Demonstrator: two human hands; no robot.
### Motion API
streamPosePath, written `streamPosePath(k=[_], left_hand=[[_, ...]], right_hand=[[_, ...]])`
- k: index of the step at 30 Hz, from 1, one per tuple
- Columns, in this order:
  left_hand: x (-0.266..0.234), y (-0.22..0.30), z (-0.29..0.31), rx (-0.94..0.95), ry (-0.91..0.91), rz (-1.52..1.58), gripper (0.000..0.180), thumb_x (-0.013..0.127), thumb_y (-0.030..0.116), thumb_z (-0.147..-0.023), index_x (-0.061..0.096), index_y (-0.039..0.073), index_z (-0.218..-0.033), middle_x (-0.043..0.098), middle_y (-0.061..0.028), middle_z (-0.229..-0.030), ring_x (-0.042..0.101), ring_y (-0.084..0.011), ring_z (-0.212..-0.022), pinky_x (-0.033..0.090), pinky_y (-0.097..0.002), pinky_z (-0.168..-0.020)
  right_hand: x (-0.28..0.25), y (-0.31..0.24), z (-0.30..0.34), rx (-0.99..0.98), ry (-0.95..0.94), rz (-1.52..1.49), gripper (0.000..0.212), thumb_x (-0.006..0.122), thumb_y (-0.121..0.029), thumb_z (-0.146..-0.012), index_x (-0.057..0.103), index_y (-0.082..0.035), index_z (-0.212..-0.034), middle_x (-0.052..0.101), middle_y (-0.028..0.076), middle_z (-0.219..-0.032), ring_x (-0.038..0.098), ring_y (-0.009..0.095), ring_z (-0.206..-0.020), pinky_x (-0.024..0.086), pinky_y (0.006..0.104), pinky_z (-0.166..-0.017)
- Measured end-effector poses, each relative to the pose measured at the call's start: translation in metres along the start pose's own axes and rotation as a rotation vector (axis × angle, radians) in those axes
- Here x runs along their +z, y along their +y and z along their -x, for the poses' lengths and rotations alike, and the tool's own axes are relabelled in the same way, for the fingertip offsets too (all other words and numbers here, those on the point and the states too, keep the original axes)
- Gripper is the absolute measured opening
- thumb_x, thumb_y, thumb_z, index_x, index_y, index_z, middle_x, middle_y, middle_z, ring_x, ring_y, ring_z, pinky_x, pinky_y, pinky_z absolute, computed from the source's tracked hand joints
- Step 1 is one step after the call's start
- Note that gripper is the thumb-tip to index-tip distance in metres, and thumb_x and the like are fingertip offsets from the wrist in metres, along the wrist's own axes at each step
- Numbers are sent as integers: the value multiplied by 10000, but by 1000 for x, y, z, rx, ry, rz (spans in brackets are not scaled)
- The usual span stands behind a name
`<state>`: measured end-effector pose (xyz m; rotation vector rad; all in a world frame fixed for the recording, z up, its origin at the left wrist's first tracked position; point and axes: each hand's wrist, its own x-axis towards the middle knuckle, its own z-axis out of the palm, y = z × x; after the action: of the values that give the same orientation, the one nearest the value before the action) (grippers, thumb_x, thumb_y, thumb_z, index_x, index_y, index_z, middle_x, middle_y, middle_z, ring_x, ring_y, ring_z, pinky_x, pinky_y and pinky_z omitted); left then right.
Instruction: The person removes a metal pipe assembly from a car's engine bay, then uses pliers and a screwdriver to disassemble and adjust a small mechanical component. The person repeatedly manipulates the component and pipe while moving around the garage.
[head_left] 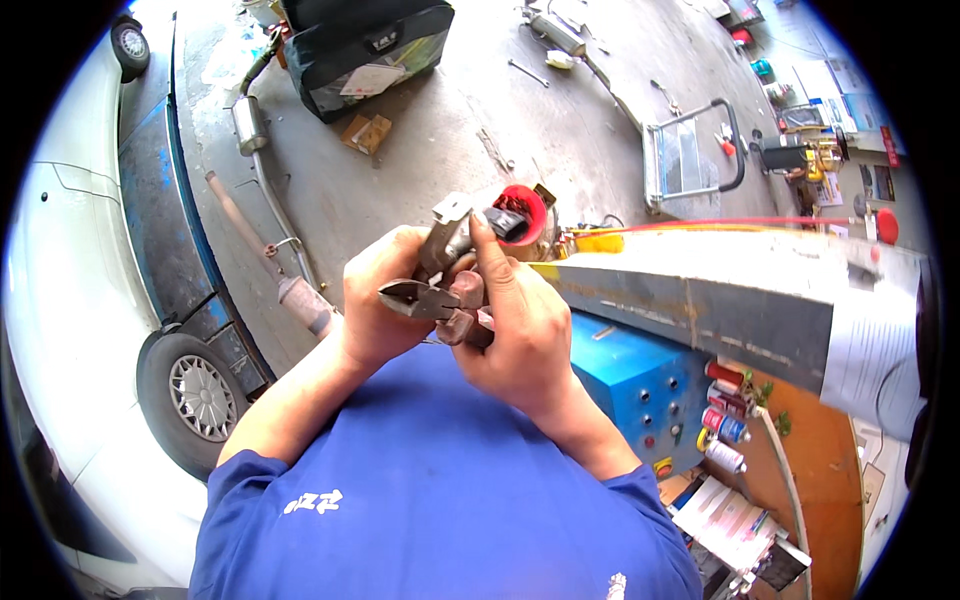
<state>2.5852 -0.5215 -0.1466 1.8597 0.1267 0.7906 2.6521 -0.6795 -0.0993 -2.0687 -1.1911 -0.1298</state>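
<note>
Left hand (385, 295) holds a bracketed metal part (440, 243), right hand (525, 335) grips pliers (432, 302); step judged as positioning, next move calling for steady support.

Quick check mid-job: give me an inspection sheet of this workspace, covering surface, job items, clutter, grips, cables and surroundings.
Surface: grey concrete floor, with a grey-sided bench at right.
Job items: metal part and pliers, both held; red round container just beyond.
Clutter: wrench, cardboard and silver muffler on the floor.
Grips: left grip holds the metal part; right grip holds the pliers.
Cables: none clearly made out.
Surroundings: white vehicle left; blue cabinet and spray cans right.
</note>
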Motion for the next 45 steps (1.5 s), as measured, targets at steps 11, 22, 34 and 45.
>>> streamPosePath(k=[11,22,34,45], left_hand=[[-32,-74,-146,74,-48,-101,228,847,81,-832,701,56,-1005,686,-68,-819,693,-243,-687,538,-367,-616],[8,-135,-302,-145,-210,-89,234,781,55,-836,661,25,-1035,660,-140,-870,663,-358,-750,534,-415,-671],[91,-190,-484,-251,-330,62,224,789,62,-917,704,-21,-1107,655,-95,-899,626,-175,-784,510,-317,-697],[103,-250,-598,-380,-428,431,262,756,92,-1005,689,-47,-1216,713,-48,-1061,650,-101,-995,532,-268,-890]], right_hand=[[45,63,-159,-27,123,-64,552,754,12,-718,606,-35,-1247,676,98,-882,655,318,-717,512,417,-641],[59,192,-282,-55,73,11,628,744,-77,-782,628,-7,-1395,637,106,-854,628,291,-715,499,416,-646],[6,332,-416,16,43,-243,582,776,-27,-736,651,-35,-1305,725,172,-1097,710,368,-910,569,445,-782],[5,400,-509,16,46,-353,664,802,-37,-686,646,-89,-1329,697,93,-983,705,324,-866,559,414,-780]])
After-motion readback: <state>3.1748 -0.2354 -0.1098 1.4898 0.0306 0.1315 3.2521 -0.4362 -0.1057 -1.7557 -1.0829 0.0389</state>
